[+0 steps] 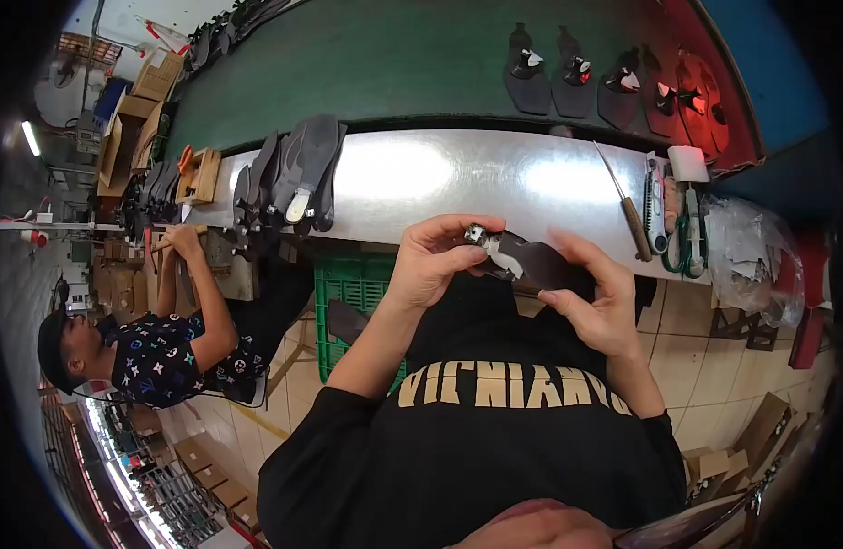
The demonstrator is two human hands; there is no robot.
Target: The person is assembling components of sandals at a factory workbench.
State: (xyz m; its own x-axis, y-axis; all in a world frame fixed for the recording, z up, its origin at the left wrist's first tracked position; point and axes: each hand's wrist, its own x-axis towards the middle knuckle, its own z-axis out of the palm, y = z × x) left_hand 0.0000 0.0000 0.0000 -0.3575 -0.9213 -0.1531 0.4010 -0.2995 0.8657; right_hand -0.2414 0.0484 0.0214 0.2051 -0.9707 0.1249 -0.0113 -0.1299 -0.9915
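Observation:
In front of my chest I hold a dark sandal sole (pixel 545 267) in both hands, over the near edge of the metal bench. A shiny black and white piece sits at its left end. My left hand (pixel 432 263) pinches that end between thumb and fingers. My right hand (pixel 597 295) is curled round the wider right end, with the thumb at the lower edge. Ahead and to the left, a pile of dark soles (pixel 304 160) lies on the bench, a pale pad showing on one of them.
An awl (pixel 633 220), a utility knife (pixel 656 215) and green-handled scissors (pixel 691 240) lie at the bench's right. Several sandals (pixel 528 80) line the green conveyor belt (pixel 385 64). A green crate (pixel 334 284) stands below. A co-worker (pixel 179 339) holds a hammer at the left.

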